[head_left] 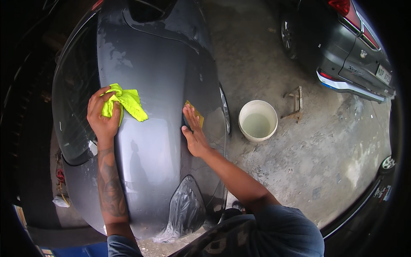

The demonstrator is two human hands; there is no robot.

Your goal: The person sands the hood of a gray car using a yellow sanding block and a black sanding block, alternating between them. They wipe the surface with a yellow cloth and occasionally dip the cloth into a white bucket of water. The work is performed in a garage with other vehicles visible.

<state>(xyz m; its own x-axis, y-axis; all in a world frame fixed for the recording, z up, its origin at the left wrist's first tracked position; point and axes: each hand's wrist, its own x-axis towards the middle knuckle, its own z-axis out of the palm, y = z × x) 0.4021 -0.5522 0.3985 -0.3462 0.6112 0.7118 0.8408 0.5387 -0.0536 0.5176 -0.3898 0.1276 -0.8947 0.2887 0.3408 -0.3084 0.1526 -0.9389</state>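
My left hand (pixel 104 119) is closed on a crumpled bright yellow-green cloth (pixel 133 104), resting on the grey car body (pixel 150 158) beside the dark rear window (pixel 77 98). Farther right, my right hand (pixel 197 140) presses a yellow-brown sheet that looks like sandpaper (pixel 199 118) against the curved side panel. Its fingers lie nearly straight along the sheet, with the thumb apart. Something dark shows between thumb and fingers, partly hidden by the hand. Wet-looking patches mark the paint at the far end.
Clear plastic covers the car's rear lamp area (pixel 185 207) near me. To the right, a white bucket (pixel 257 138) of cloudy water stands on the concrete floor (pixel 274 171), beside a small metal stand (pixel 299 100). Another grey vehicle (pixel 338 51) is parked at the far right.
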